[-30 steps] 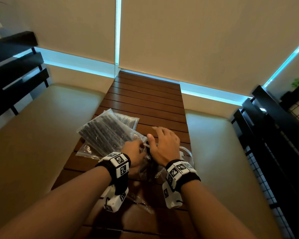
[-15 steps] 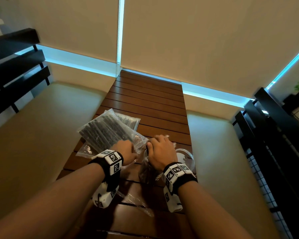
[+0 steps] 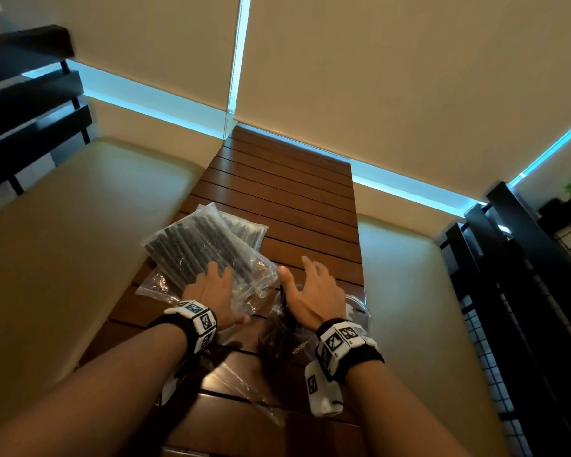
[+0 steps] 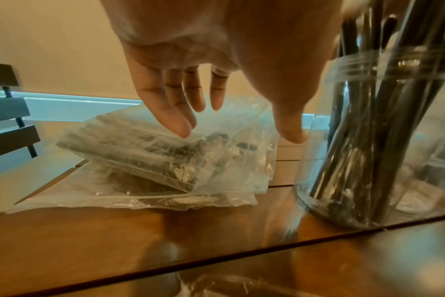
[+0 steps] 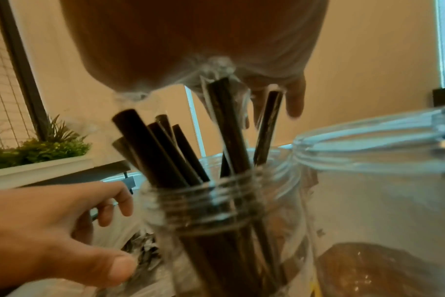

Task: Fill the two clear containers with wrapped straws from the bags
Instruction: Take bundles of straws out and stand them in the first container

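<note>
A clear bag of dark wrapped straws (image 3: 195, 245) lies on the wooden table (image 3: 287, 199), stacked on a second bag (image 3: 244, 229). My left hand (image 3: 216, 285) hovers just over the top bag (image 4: 145, 154), fingers straight and spread, holding nothing. A clear jar (image 5: 206, 203) with several dark straws (image 5: 152, 144) standing in it sits right of that bag, under my right hand (image 3: 295, 268). The right palm is above the straw tips, fingers spread, gripping nothing. The second clear container (image 5: 368, 160) stands beside the jar on the right and looks empty.
A flat empty plastic bag (image 3: 152, 286) lies under the straw bags, and crumpled clear plastic (image 3: 244, 387) lies near the table's front. Beige benches (image 3: 79, 242) flank the narrow table, with black railings (image 3: 524, 275) beyond. The far half of the table holds nothing.
Both hands were together with curled fingers at the jar. The left hand has moved left over the straw bag and spread out. The right hand has spread its fingers above the jar.
</note>
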Action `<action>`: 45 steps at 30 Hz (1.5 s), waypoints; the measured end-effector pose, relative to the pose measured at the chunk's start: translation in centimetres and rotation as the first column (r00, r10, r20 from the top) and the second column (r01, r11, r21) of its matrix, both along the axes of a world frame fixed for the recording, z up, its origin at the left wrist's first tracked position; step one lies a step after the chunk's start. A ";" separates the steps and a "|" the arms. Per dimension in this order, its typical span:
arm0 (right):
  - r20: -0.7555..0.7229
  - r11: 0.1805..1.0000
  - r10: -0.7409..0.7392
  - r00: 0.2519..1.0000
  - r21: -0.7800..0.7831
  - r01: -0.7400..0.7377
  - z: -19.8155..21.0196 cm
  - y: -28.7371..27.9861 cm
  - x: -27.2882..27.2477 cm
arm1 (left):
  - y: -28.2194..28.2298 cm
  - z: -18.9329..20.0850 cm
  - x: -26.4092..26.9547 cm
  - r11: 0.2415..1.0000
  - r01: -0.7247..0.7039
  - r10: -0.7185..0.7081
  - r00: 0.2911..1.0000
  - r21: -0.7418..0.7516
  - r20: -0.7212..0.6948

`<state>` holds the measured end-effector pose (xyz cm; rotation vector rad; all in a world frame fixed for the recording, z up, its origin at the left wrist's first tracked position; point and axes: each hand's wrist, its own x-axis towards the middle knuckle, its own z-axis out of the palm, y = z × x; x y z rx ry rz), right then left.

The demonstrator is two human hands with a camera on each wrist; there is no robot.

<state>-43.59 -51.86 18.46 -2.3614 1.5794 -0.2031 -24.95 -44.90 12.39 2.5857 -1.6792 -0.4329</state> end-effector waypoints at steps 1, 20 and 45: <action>0.055 1.000 0.010 0.998 0.002 -0.010 -0.1 0.4 0.0 | -0.2 -0.2 -0.2 1.000 0.001 -0.001 1.000 0.007 0.005; -0.005 0.866 0.195 0.981 -0.468 -0.175 1.7 1.4 4.0 | -0.3 4.8 3.0 0.949 -0.121 0.073 0.983 -0.291 -0.170; -0.050 0.854 0.270 0.962 0.474 -0.215 -3.1 1.2 15.8 | 4.9 8.8 5.6 0.897 0.081 -0.164 0.974 -0.434 -0.158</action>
